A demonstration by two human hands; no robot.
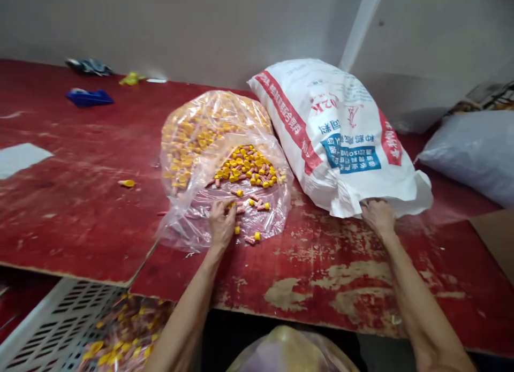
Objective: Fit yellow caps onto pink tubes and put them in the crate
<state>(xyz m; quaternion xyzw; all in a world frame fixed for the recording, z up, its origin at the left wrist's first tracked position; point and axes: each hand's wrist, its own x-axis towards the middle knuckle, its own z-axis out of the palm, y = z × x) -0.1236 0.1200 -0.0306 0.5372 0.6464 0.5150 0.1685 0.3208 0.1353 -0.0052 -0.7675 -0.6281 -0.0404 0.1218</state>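
Note:
A clear plastic bag (188, 147) lies open on the worn red table (321, 259), full of small yellow and pink plastic parts (246, 167). My left hand (221, 223) rests palm down in the bag's mouth, fingers curled over a few loose parts; whether it grips any is hidden. To the right lies a white woven sack (333, 131) with red and blue printing. My right hand (378, 217) grips the sack's lower open edge, fingers tucked under the fabric.
A grey plastic bag (474, 150) lies at the far right. A blue object (89, 97), a dark cloth (89, 66) and a yellow scrap (130, 79) sit at the back left. One loose yellow part (127, 183) lies left of the bag. A white perforated crate (56, 329) stands below the table edge.

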